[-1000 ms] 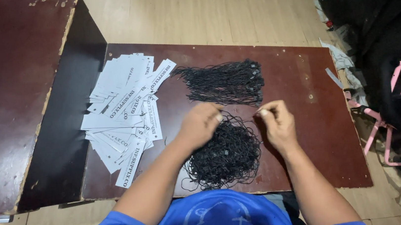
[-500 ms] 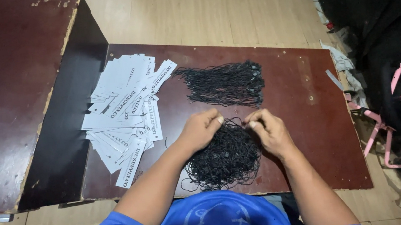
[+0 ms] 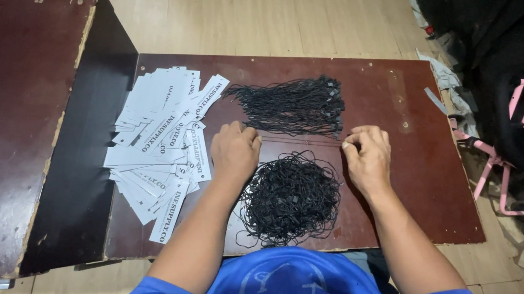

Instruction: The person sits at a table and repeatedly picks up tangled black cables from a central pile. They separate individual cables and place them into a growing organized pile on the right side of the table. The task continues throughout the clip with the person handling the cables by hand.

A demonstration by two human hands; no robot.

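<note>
Hands worked between tags and cords on the desk point(image 3: 398, 87).
Left hand point(image 3: 234, 151) lay curled beside the tags point(image 3: 158, 145); right hand point(image 3: 367, 155), pinched, seemingly held one cord above the tangle point(image 3: 290, 196); the straight bundle point(image 3: 293, 106) lay beyond.

Tangled heap of black string loops point(image 3: 290, 197): loose, roughly round, lying flat at the near edge of the worktop. Straightened bundle of black strings point(image 3: 290, 106): laid parallel, ends aligned to the right, lying just behind the heap, apart from it.
</note>
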